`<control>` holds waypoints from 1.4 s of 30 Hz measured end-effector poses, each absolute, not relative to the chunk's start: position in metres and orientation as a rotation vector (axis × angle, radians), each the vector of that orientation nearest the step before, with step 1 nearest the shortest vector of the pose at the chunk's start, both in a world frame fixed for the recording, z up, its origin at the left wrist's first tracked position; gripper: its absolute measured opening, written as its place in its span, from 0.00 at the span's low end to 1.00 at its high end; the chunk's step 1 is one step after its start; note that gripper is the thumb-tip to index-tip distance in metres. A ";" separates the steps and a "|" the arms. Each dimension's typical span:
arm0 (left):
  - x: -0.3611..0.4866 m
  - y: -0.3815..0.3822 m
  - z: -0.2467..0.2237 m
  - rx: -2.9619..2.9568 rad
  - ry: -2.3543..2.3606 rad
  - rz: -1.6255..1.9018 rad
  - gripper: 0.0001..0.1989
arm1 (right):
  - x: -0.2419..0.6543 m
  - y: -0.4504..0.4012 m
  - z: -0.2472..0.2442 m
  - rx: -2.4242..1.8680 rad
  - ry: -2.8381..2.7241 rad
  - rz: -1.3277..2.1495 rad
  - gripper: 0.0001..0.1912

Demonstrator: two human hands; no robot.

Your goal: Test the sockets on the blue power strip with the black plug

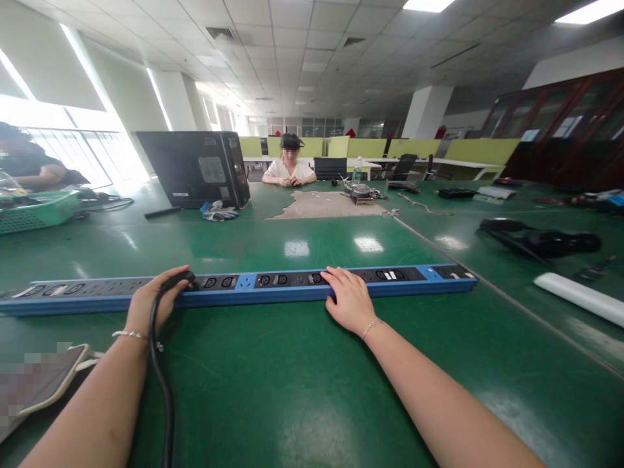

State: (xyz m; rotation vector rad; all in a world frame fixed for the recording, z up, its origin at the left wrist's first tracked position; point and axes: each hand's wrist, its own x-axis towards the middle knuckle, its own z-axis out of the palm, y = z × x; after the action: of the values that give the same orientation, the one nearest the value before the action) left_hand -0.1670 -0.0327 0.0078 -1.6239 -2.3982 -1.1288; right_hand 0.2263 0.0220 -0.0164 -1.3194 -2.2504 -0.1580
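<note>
A long blue power strip [287, 295] with black sockets lies across the green table [273, 377]. My left hand [155, 296] is closed around the plug end of a black cable [163, 383], at the strip's left half; whether the plug sits in a socket is hidden. From there the cable hangs down past my wrist to the bottom edge. Right of the strip's middle, my right hand [350, 300] rests on it, palm down, fingers spread over the top and thumb at the near side.
Behind the strip stand a black computer case [195, 170] and gloves [219, 211]. A green basket [43, 213] and a phone [41, 383] are at left. Black equipment [541, 239] and a white bar [580, 298] lie right. People sit across the table and at far left.
</note>
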 end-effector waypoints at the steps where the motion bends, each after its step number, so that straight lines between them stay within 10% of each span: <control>1: -0.167 -0.033 0.005 -1.614 -2.395 -1.147 0.20 | 0.226 0.022 -0.016 -1.322 -2.252 -0.158 0.27; 42: -0.152 -0.048 -0.006 -1.624 -2.212 -0.778 0.21 | 0.227 0.023 -0.017 -1.312 -2.265 -0.188 0.26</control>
State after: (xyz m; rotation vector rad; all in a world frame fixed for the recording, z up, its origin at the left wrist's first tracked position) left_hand -0.1522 -0.0483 -0.0056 -1.6243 -2.2124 -0.7779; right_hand 0.2273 0.0232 -0.0173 -1.3119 -2.2645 -0.1878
